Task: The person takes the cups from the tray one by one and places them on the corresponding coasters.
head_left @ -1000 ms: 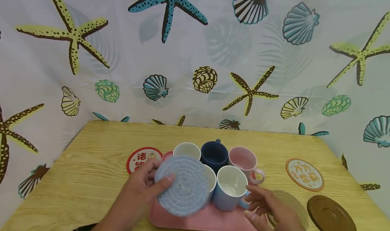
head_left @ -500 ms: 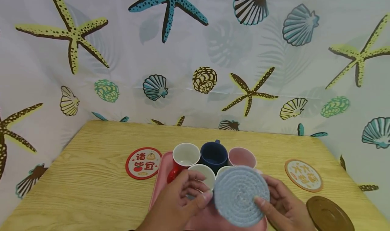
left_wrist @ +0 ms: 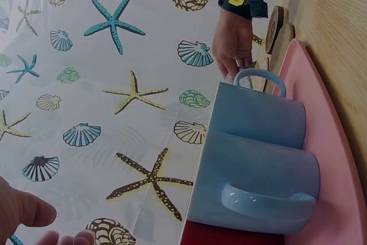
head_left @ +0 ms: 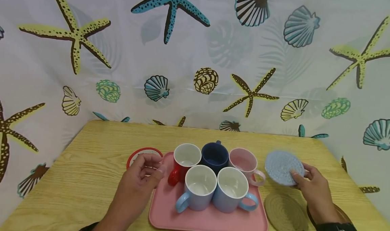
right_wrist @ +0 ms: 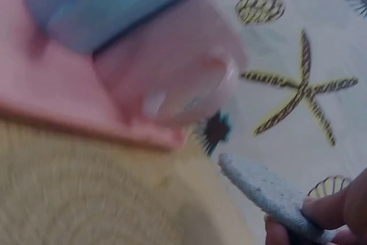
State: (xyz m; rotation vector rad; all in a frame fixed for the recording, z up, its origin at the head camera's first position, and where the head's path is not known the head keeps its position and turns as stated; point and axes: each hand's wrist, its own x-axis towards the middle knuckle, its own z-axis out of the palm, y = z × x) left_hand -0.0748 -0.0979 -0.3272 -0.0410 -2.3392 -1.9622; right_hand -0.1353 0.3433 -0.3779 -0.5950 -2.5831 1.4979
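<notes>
Blue-grey coaster [head_left: 281, 167]: pinched at its edge by the right hand [head_left: 315, 188], thumb on top, to the right of the pink tray [head_left: 170, 221]. Looks raised; contact with the counter [head_left: 100, 149] can't be confirmed. Edge-only grip, so a loosened thumb could let it tip or drop flat. Its near edge is close to the pink mug [head_left: 242, 158]; a leftward swing might catch that handle. Set down too near, it could overlap the woven coaster [head_left: 284, 210] and sit crooked.

Left hand [head_left: 137, 182]: fingers loosely bent, nothing in grasp, just left of the red mug [head_left: 181, 171]. A careless inward sweep may bump its handle and jostle the close-packed mugs.

Hard to see: whatever lies beneath the blue-grey coaster; the red-rimmed coaster [head_left: 137, 153], partly behind the left hand; the brown disc [head_left: 343, 214], mostly under the right forearm. Right wrist view blurred; left wrist view cuts off most of the left hand.
</notes>
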